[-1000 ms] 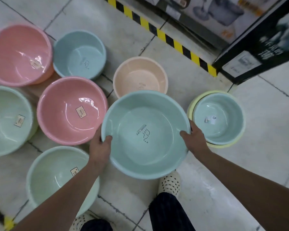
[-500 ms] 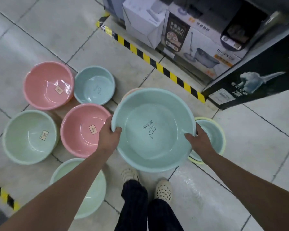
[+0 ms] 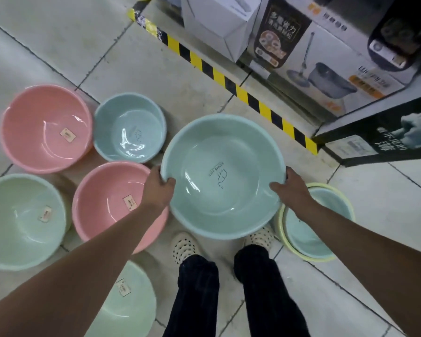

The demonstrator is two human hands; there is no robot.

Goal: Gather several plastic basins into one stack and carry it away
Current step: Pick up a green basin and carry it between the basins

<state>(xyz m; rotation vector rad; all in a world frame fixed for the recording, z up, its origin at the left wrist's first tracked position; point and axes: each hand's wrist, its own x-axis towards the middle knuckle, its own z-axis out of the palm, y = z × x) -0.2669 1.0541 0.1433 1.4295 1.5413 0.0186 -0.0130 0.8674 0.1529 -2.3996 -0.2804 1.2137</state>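
I hold a large teal basin (image 3: 219, 190) in the air above my feet, my left hand (image 3: 157, 188) on its left rim and my right hand (image 3: 291, 188) on its right rim. On the floor to the left lie two pink basins (image 3: 44, 127) (image 3: 107, 200), a small blue basin (image 3: 131, 130) and two pale green basins (image 3: 22, 220) (image 3: 131, 307). At the right a blue basin (image 3: 311, 234) sits nested inside a yellow basin (image 3: 281, 229). The peach basin seen earlier is hidden under the held one.
Black-and-yellow floor tape (image 3: 229, 83) runs diagonally along a shelf base. Boxed mop sets (image 3: 326, 69) and a white carton (image 3: 219, 23) stand behind it. A dark display board (image 3: 384, 137) juts out at the right. My feet in dotted shoes (image 3: 185, 246) are below the basin.
I have risen, so the floor basins look smaller and farther. The teal basin has lifted with both hands and now covers the peach basin.
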